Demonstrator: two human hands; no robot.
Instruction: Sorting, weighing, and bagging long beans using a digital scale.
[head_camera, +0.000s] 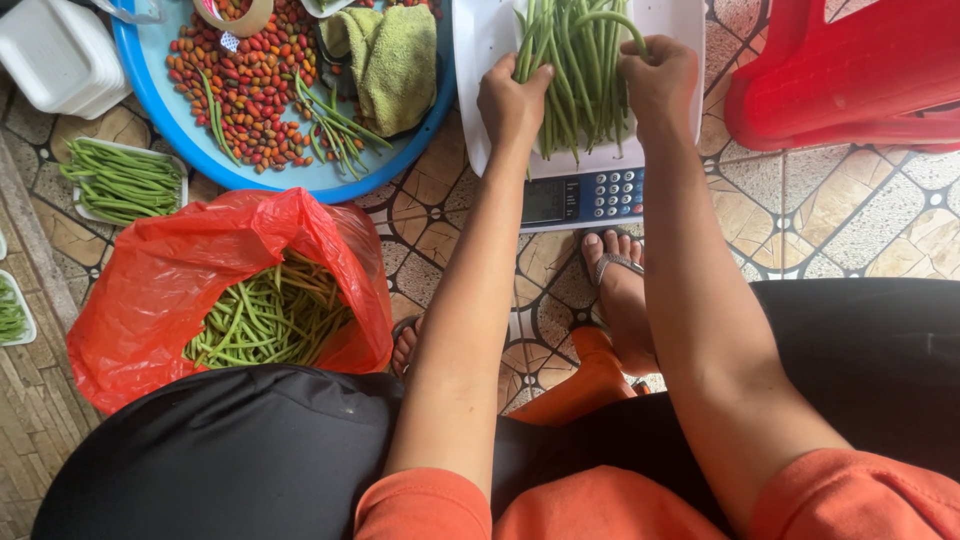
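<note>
Two hands close on one bundle of long green beans (578, 75), which lies on the white tray (480, 60) of a digital scale (580, 197) standing on the patterned tiled floor (840, 220). The left hand (512, 100) grips the bundle's left flank and the right hand (660, 80) its right flank, fingers curled narrow around the pods on both sides. The bundle's long axis runs away from the person, from the scale's keypad edge toward the tray's far edge, with the far tips fanning slightly and one pod arching over to the right. In handling, the pods are judged light, slender and flexible, apt to slide past one another if held loosely and to snap if bent sharply; a hold around the middle of the bundle, from both flanks as shown, should keep it gathered. Left of the scale, a blue basin (200, 150) holds red and orange fruits, loose beans and a green cloth (395, 60). Nearer the person than the basin, a red plastic bag (150, 280) stands open with more beans inside. Right of the scale sits a red plastic stool (850, 70).
</note>
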